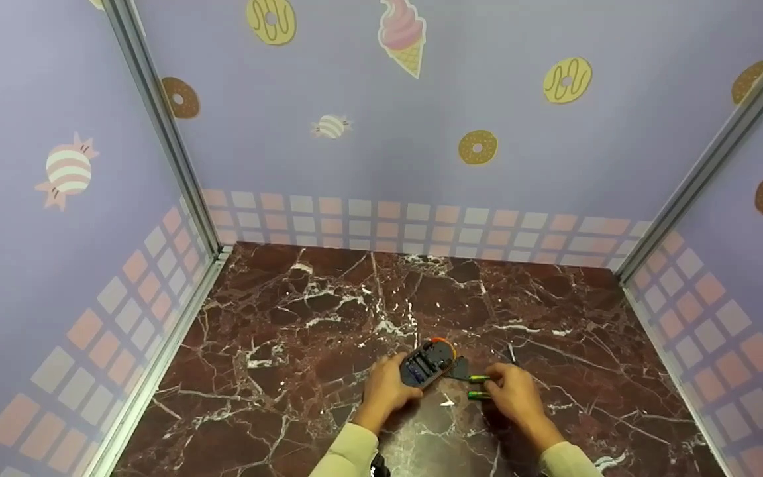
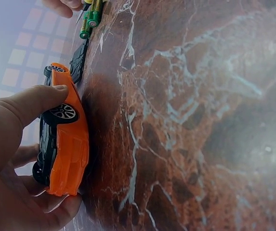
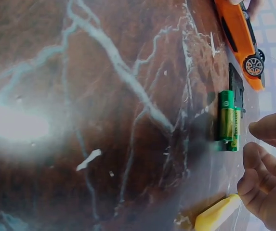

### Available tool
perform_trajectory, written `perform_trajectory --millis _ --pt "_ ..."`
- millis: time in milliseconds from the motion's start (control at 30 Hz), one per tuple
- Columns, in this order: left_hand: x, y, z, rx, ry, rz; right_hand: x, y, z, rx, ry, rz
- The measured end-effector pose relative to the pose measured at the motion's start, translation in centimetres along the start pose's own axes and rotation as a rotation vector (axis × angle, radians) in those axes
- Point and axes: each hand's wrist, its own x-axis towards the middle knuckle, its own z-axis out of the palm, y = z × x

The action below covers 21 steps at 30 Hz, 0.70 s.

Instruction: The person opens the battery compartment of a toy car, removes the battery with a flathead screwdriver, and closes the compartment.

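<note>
Green batts (image 3: 226,115) could be rolled toward tabletop's (image 1: 328,298) far edge if nudged by empty R hand (image 1: 515,392), thumb & fingertips parted, w/ orange toy car (image 1: 428,363) clamped in L hand (image 1: 385,389).

- The left hand (image 2: 3,134) gripped an orange toy car (image 2: 72,154), its black underside turned up.
- A flat black piece (image 2: 80,60) lay just beyond on the marbled bench (image 2: 176,134).
- Two green batteries (image 2: 94,17) lay together near the right hand (image 2: 61,6).

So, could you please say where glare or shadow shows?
Right wrist: a bright glare spot at left on the marbled surface; left wrist: a dark shadow beside the orange toy car, pale sheen at right; head: soft sheen near the bottom edge.
</note>
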Motion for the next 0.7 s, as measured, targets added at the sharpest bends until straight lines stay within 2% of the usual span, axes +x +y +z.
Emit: perform_trajectory --millis 167,467,700 --pt "0.0 0.2 0.0 0.001 0.002 0.006 0.2 -0.6 0.2 0.032 -0.008 -0.022" --pt "0.1 0.3 -0.2 0.009 -0.012 -0.006 0.3 -2.2 1.5 0.059 0.026 -0.159" --pt "0.1 0.1 -0.3 -0.012 -0.016 0.004 0.0 -4.2 2.9 0.038 0.014 -0.167"
